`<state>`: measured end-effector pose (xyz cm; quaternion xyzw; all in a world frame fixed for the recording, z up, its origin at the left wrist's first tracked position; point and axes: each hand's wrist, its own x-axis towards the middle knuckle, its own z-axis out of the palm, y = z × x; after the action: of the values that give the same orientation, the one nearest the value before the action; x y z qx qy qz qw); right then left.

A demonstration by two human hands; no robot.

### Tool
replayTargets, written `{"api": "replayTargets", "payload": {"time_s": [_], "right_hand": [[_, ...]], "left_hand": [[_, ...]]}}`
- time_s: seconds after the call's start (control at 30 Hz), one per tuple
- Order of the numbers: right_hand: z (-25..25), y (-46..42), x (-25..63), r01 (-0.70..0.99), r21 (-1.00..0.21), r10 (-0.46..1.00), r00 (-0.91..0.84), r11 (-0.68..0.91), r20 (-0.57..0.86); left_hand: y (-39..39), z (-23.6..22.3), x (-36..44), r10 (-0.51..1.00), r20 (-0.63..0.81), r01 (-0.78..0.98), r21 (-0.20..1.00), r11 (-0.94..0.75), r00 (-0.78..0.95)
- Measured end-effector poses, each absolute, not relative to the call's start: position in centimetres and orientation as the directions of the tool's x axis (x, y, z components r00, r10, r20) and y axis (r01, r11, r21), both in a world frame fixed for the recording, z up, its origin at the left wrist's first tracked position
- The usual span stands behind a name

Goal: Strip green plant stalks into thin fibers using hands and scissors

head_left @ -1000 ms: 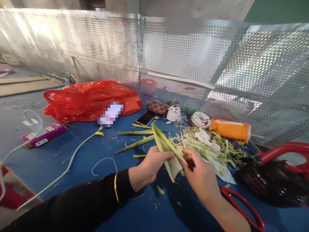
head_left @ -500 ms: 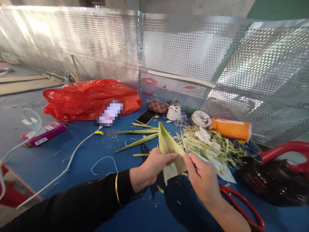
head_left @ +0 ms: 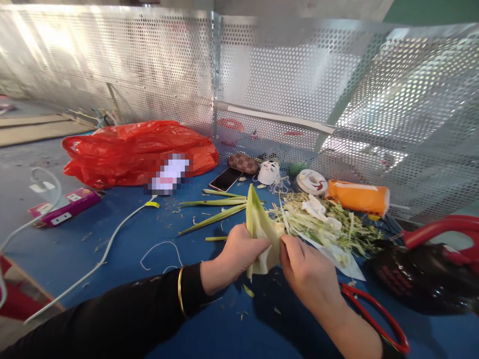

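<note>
A broad pale green, husk-like leaf (head_left: 258, 212), folded lengthwise with its pointed tip up, is held above the blue table. My left hand (head_left: 236, 254) grips its left side, thumb pressed across the inner face. On the right edge, my right hand (head_left: 309, 267) pinches the leaf between thumb and fingers; the fingertips are partly hidden. Behind my left hand lie several narrow green leaf strips (head_left: 220, 214). A heap of shredded leaf scraps (head_left: 337, 229) with a white crumpled piece (head_left: 318, 208) spreads beyond my right hand.
Red-handled scissors (head_left: 377, 316) lie beside my right forearm, near a black plastic bag (head_left: 422, 279). Across the back are a red bag (head_left: 138, 149), a phone (head_left: 226, 178), a tape roll (head_left: 311, 181) and an orange packet (head_left: 357, 196). A white cable (head_left: 116, 234) crosses the left side.
My right hand has shifted slightly left and turned, bringing the leaf's right edge closer to my left hand. The leaf looks narrower and more folded.
</note>
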<state>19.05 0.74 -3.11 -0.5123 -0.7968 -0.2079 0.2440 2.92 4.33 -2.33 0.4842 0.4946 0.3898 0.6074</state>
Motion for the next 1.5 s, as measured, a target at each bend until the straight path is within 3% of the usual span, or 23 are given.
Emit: {"api": "replayTargets", "payload": {"time_s": [0.07,0.13,0.2,0.47,0.67,0.83,1.03,1.37,1.5], "right_hand": [[-2.8,0.8,18.9,0.916,-0.127,0.795,-0.255,0.382,0.55],[-2.3,1.0,18.9,0.857,-0.396,0.894,-0.15,0.33,0.422],[-1.5,1.2,19.1,0.777,-0.573,0.95,-0.098,0.26,0.297],[-0.2,1.8,19.6,0.438,-0.896,0.992,-0.065,-0.072,-0.111],[-1.0,1.6,18.4,0.304,-0.949,0.996,0.051,-0.084,-0.072],[-0.9,1.8,18.5,0.261,-0.953,0.987,-0.002,-0.157,-0.163],[-0.9,1.8,19.0,0.272,-0.947,0.979,-0.064,-0.169,-0.193],[-1.2,1.7,19.0,0.448,-0.886,0.987,-0.041,-0.118,-0.153],[-1.1,1.4,18.7,0.608,-0.788,0.994,0.01,-0.095,-0.113]], "left_hand": [[4.2,-2.0,3.0,0.948,-0.239,-0.025,0.968,0.25,0.211],[4.2,-1.6,3.1,0.946,-0.249,-0.053,0.963,0.266,0.208],[4.3,-1.3,3.0,0.943,-0.257,-0.064,0.959,0.276,0.211],[4.8,-0.4,2.4,0.911,-0.305,-0.087,0.936,0.34,0.278],[4.3,-0.6,3.1,0.869,-0.365,-0.086,0.906,0.414,0.334],[4.3,-0.5,3.1,0.889,-0.357,0.096,0.934,0.344,0.288],[4.3,-0.1,3.1,0.906,-0.342,0.145,0.938,0.315,0.248],[4.3,-1.3,3.3,0.925,-0.315,0.085,0.949,0.304,0.214],[4.4,-2.0,3.2,0.946,-0.265,0.203,0.953,0.226,0.188]]}}
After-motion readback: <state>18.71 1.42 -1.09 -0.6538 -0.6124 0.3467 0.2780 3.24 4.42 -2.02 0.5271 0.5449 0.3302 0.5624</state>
